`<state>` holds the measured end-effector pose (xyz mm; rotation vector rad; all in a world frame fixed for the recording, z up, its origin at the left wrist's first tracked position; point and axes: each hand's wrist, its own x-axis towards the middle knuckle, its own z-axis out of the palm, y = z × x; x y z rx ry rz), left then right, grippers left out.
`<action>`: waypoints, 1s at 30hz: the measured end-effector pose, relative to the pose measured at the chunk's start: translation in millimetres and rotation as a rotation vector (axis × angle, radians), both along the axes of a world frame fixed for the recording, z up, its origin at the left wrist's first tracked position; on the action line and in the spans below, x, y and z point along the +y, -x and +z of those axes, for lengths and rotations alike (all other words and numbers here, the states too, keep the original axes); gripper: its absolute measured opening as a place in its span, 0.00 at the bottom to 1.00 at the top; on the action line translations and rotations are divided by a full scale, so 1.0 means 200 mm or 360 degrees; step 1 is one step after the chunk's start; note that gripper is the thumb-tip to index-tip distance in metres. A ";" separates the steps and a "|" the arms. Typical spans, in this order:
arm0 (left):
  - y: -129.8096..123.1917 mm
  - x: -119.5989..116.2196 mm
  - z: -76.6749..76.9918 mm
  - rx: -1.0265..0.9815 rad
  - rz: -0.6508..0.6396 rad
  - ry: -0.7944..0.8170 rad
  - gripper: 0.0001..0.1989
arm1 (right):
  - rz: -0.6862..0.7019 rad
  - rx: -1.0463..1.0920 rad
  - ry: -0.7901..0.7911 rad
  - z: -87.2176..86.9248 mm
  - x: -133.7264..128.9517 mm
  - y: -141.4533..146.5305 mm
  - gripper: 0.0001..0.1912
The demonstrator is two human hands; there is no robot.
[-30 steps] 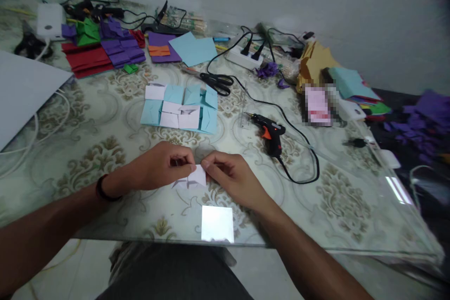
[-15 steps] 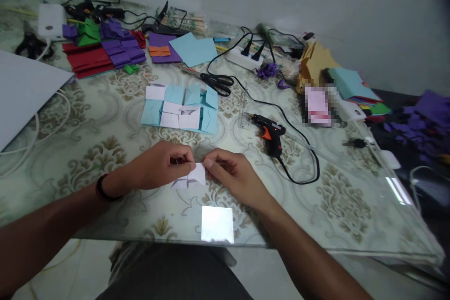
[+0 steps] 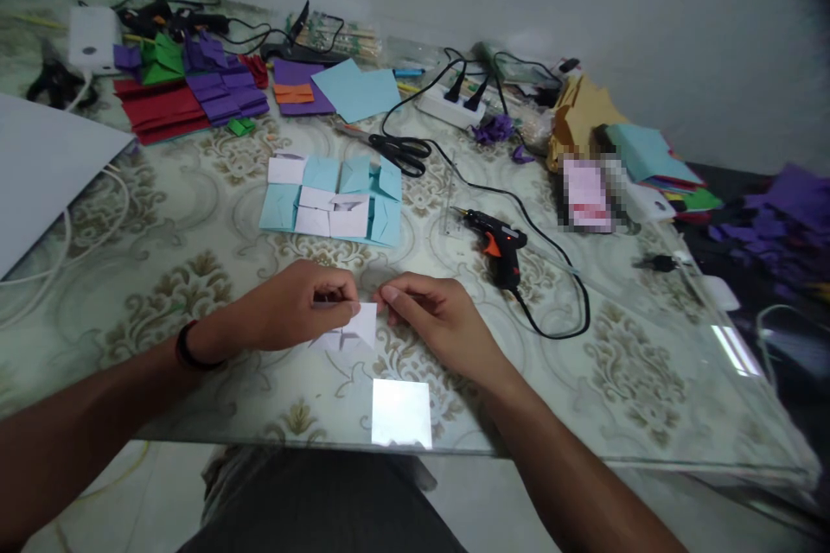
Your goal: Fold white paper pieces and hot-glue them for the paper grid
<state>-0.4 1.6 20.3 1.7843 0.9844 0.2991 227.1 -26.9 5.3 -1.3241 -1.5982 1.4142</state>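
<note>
A small white folded paper piece (image 3: pixel 360 327) lies low over the near middle of the table. My left hand (image 3: pixel 304 307) pinches its upper edge between thumb and finger, covering its left part. Just off the paper's right edge is my right hand (image 3: pixel 431 320), thumb and fingers closed together; whether anything is between them is hidden. Beyond both hands rests a panel of light blue and white folded papers (image 3: pixel 334 200). To the right, a black glue gun (image 3: pixel 496 242) with an orange trigger lies on its side, its small light glowing.
Black-handled scissors (image 3: pixel 405 154) lie behind the panel, near a white power strip (image 3: pixel 452 106). Red folded papers (image 3: pixel 162 111) and purple folded papers (image 3: pixel 226 95) are at the back left. The glue gun's black cable (image 3: pixel 587 302) loops at right. A white board (image 3: pixel 52 164) occupies the left.
My right fingertips have come slightly away from the paper's right edge. The white paper has shifted a little left and toward me, still in my left hand.
</note>
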 end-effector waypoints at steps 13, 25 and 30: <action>0.00 0.00 0.00 0.0066 -0.0022 -0.0040 0.14 | 0.0099 0.0115 0.0068 -0.01 -0.02 0.03 0.13; -0.01 0.00 0.00 0.0069 -0.0010 -0.0084 0.13 | 0.0113 0.0007 0.0026 0.00 -0.02 0.02 0.14; -0.01 0.00 -0.01 0.0074 -0.0025 -0.0117 0.13 | 0.0124 0.0066 0.0060 -0.01 -0.02 0.03 0.12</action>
